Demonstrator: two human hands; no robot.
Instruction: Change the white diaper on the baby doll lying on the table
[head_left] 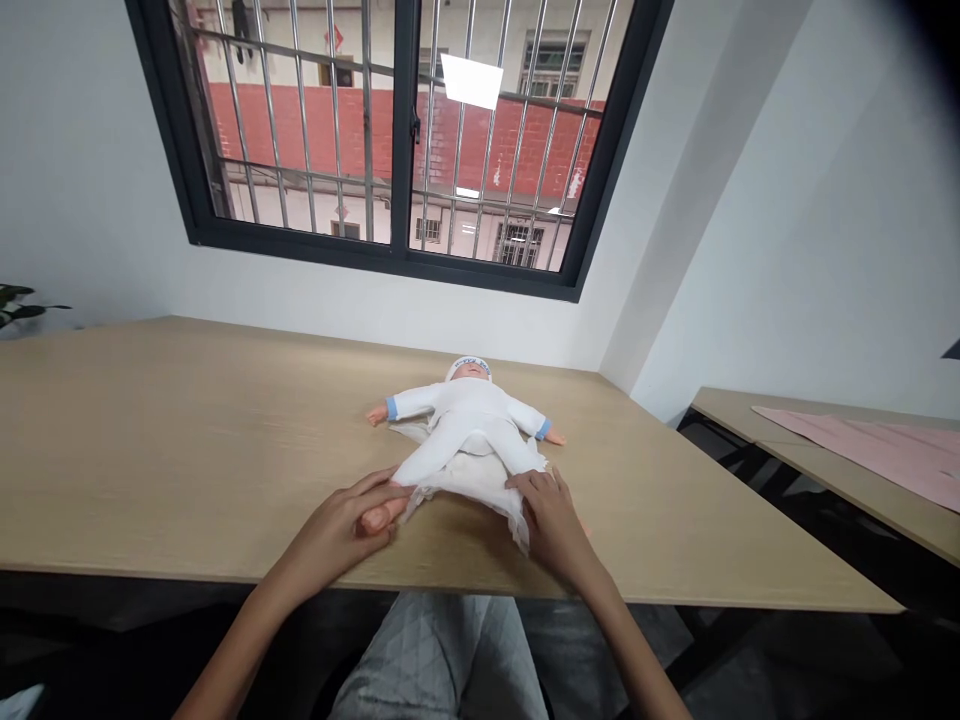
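A baby doll [471, 408] in a white suit with blue cuffs and a white cap lies on its back on the wooden table [225, 430], its head toward the window and its legs toward me. Beneath its hips and legs spreads a thin white diaper [480, 476], its front edge hanging loosely between the legs. My left hand [352, 525] is wrapped round the doll's leg near the bare foot [377, 517]. At the other leg, my right hand [551, 515] has its fingers closed on the right-hand edge of the diaper. That foot is mostly hidden behind the hand.
A dark-framed window [405, 260] with metal bars is set in the wall behind the table. Another table [720, 405] at the right bears a pink cloth [870, 445]. Plant leaves [26, 308] show at the far left. The table's front edge runs just below my hands.
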